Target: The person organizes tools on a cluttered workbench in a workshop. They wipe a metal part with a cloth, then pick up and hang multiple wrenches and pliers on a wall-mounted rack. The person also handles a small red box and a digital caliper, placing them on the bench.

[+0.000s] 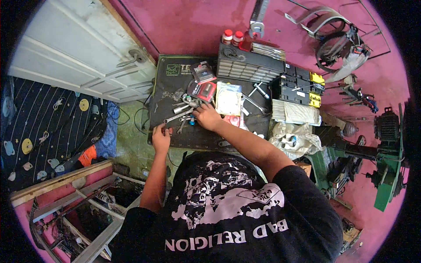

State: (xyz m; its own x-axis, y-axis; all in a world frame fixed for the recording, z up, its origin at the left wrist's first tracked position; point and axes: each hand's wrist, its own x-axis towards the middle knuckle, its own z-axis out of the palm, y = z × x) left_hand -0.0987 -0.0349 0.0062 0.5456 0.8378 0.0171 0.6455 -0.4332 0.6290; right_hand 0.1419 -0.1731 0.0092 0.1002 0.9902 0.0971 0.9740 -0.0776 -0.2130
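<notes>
A black work mat [175, 94] covers the floor, with a dark parts organizer [250, 65] at its far edge. The right hand [207, 116] rests with fingers curled over small sockets [186, 105] (grip cannot be told). The left hand [161, 136] lies near a combination wrench [177, 117], fingers bent, holding nothing visible.

Light: even, soft daylight, fairly bright
Shadows: faint
Edges: fisheye bending, black corners, strongest at 9 o'clock
Focus: slightly soft throughout

Right hand [206, 116] among sockets [183, 106], left hand [161, 136] on mat [166, 94]
</notes>
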